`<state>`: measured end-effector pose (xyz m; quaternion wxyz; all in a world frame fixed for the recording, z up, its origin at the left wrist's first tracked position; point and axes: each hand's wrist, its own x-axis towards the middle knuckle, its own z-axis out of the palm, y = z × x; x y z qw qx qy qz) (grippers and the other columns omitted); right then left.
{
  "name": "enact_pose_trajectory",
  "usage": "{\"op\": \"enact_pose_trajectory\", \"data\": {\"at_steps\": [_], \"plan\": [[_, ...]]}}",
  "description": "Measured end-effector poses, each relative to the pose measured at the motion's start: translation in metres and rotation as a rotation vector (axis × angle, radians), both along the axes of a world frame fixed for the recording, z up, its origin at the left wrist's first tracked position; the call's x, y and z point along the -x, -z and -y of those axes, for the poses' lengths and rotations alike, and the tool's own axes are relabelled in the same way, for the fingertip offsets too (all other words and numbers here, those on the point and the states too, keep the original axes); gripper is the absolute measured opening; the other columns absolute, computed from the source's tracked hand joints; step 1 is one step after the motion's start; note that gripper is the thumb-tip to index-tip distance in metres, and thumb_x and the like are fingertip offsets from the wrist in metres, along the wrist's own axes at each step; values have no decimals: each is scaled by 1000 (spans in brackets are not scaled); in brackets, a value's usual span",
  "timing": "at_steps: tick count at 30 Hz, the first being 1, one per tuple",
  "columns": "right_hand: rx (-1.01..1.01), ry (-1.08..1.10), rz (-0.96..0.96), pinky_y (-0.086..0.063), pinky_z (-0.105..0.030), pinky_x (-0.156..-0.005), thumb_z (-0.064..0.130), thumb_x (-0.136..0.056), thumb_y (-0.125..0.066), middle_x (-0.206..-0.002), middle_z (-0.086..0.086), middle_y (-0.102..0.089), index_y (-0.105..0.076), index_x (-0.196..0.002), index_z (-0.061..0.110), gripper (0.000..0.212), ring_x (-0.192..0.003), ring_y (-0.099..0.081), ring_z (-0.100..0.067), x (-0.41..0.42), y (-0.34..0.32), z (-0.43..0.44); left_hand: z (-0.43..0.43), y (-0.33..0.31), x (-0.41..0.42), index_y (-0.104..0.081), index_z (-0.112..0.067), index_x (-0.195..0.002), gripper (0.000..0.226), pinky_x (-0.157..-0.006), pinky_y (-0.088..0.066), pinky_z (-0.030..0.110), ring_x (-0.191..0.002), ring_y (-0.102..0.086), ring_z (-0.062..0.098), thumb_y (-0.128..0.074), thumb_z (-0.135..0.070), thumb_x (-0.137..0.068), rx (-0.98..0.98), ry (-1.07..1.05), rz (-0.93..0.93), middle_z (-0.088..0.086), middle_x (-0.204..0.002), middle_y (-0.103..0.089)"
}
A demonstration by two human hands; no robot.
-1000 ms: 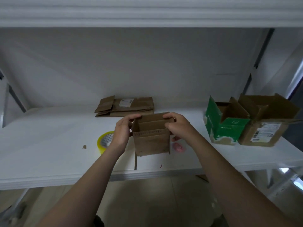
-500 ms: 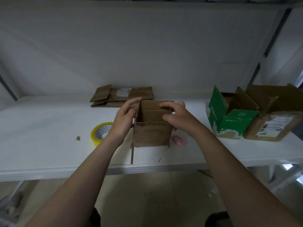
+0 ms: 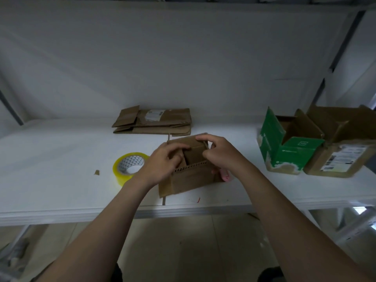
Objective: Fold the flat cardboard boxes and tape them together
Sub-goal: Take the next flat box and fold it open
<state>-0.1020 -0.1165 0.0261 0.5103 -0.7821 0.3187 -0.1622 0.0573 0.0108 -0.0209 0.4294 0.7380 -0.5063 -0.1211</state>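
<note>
A small brown cardboard box (image 3: pixel 191 180) stands on the white table (image 3: pixel 61 180), near its front edge. My left hand (image 3: pixel 162 165) grips the box's left side, fingers curled over a flap that is bent inward. My right hand (image 3: pixel 219 153) holds the right top edge, fingers curled over the rim. A yellow roll of tape (image 3: pixel 129 166) lies just left of the box. Flat cardboard boxes (image 3: pixel 154 121) are stacked at the back of the table.
A green and brown open box (image 3: pixel 289 151) and a larger brown open box with a label (image 3: pixel 341 151) stand at the right. A pink object (image 3: pixel 225 177) peeks out beside the small box. A cardboard scrap (image 3: pixel 97 172) lies at the left.
The box has tilted and dropped lower on the table. My left hand has pushed the left flap inward, and my right hand has curled further over the right edge.
</note>
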Motion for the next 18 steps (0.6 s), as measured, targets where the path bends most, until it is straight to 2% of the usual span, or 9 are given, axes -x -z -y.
{"op": "enact_pose_trajectory", "data": {"at_steps": [1,3,5,7,9,11,14,16,18], "plan": [[-17,-4,-6,-59,-32,-52,1,-90,-47,-88,4,-49,-62,-132,38,58,-70,-56,-16,-1,1,0,1,2,0,-63,-42,-126,38,-98,-51,41,-112,-58,18,-59,-16,-98,0,3,-36,-2,-122,-58],[-28,-17,-15,-60,-31,-53,5,-90,-52,-101,1,-47,-61,-132,39,55,-80,-57,-17,-2,4,-1,2,3,-1,-59,-41,-122,43,-87,-58,47,-103,-63,24,-67,-10,-92,39,-53,-120,-8,-117,-58],[37,-45,-24,-55,-22,-52,12,-91,-59,-116,-1,-40,-59,-135,37,51,-91,-54,-16,-2,8,-1,3,2,-1,-50,-35,-117,48,-74,-61,46,-92,-68,26,-76,-9,-86,63,-144,-148,-6,-109,-58],[90,-90,-26,-53,-18,-52,15,-91,-62,-117,2,-42,-60,-135,32,47,-94,-52,-13,-1,10,1,3,-1,0,-43,-30,-117,55,-66,-62,43,-87,-69,21,-81,-9,-83,64,-209,-194,-1,-106,-58],[41,-94,-20,-56,-22,-53,16,-93,-63,-109,7,-52,-64,-132,27,40,-93,-55,-14,0,12,3,4,-1,-2,-50,-24,-113,48,-70,-62,46,-88,-70,20,-82,-8,-81,74,-251,-252,-1,-105,-61],[-40,-53,-11,-61,-30,-57,23,-95,-65,-107,11,-59,-69,-126,22,31,-99,-58,-17,1,13,3,5,2,-6,-64,-23,-103,31,-81,-61,49,-90,-72,19,-82,-9,-82,54,-260,-251,-2,-106,-67],[-125,-31,23,-65,-43,-66,29,-97,-66,-108,-5,-67,-74,-106,16,18,-102,-64,-24,6,11,6,5,3,-8,-75,-23,-103,18,-90,-59,43,-95,-72,15,-73,-10,-90,16,-197,-248,-3,-109,-72],[-199,-45,41,-64,-47,-72,26,-94,-71,-110,-12,-66,-72,-105,13,17,-95,-70,-27,11,9,8,3,-1,-5,-76,-20,-111,21,-91,-57,30,-102,-70,15,-65,-9,-97,-10,-134,-258,0,-114,-73],[-239,-1,53,-64,-43,-67,19,-89,-77,-111,-15,-64,-67,-109,13,23,-76,-73,-24,15,9,10,1,-7,-2,-74,-20,-119,26,-95,-51,25,-111,-65,12,-57,-12,-101,-58,-98,-311,-1,-119,-71]]}}
